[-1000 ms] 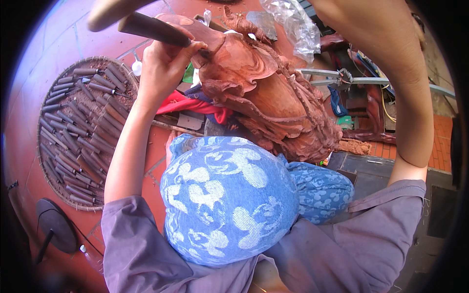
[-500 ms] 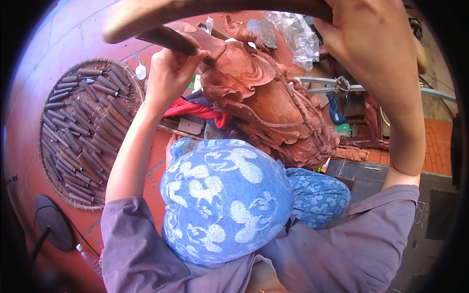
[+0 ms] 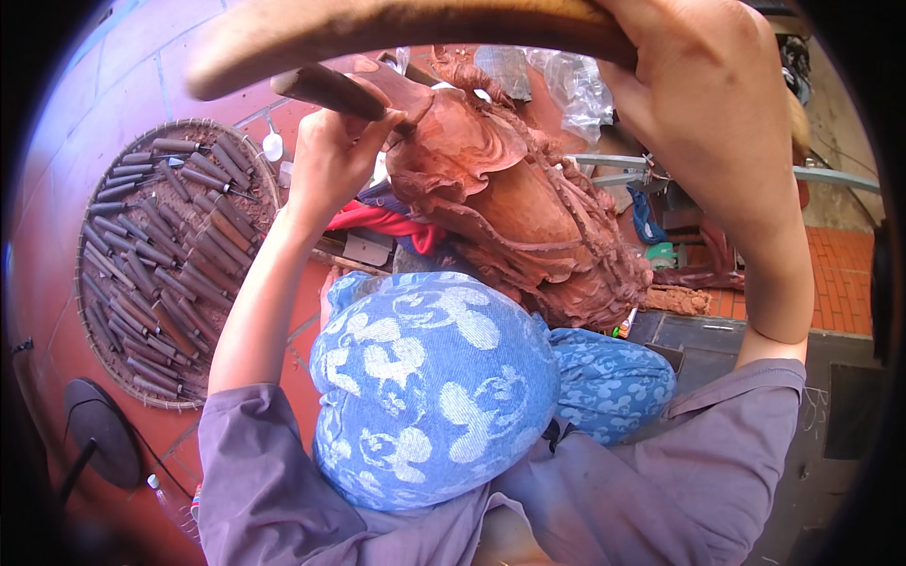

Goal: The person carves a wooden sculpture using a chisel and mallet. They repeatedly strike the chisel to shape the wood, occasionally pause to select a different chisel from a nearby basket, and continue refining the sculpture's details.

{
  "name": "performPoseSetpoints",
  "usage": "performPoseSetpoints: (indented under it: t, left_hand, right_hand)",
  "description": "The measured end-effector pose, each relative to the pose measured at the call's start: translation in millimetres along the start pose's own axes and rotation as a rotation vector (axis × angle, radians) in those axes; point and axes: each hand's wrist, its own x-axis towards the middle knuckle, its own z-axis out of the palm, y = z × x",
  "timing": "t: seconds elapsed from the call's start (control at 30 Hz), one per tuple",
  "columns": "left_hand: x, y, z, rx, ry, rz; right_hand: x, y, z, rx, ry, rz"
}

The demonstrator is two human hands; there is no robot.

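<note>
My left hand (image 3: 330, 156) is closed around a chisel (image 3: 330, 91), its dark wooden handle tilted and its lower end against the upper left part of a reddish-brown wood carving (image 3: 491, 208). The chisel's cutting edge is hidden. The carving has flowing, fold-like relief and lies at a slant before my knees. In my right hand (image 3: 708, 104), raised at the upper right, is a long, curved wooden mallet (image 3: 406, 38). It reaches leftward across the top of the view, above the chisel's handle end; whether they touch I cannot tell.
A round woven basket (image 3: 85, 311) at the left holds many wooden-handled carving tools. Red cloth (image 3: 377, 219) lies beside the carving. Clear plastic (image 3: 576, 94) and a metal clamp bar (image 3: 613, 168) lie beyond it. A black round base (image 3: 102, 429) stands at lower left, near a bottle (image 3: 165, 500).
The mallet has shifted slightly down and to the left in the view, with my right hand. My left hand still holds the chisel at nearly the same spot on the carving.
</note>
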Motion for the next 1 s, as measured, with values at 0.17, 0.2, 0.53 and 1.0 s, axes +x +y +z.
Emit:
performPoseSetpoints:
  t: [0.17,0.2,0.53,1.0]
  left_hand:
    - [-4,8,4,0.057,0.004,0.087]
    - [-7,6,2,0.076,-0.016,0.138]
    - [-6,-40,-6,-0.63,-0.028,-0.127]
    - [-4,-40,-3,-0.588,-0.038,-0.137]
  right_hand:
    - [5,-7,-10,0.014,-0.117,0.046]
    - [3,-7,-8,0.021,-0.088,0.027]
    - [-1,5,7,0.192,-0.058,0.037]
    - [19,5,25,0.187,0.022,-0.026]
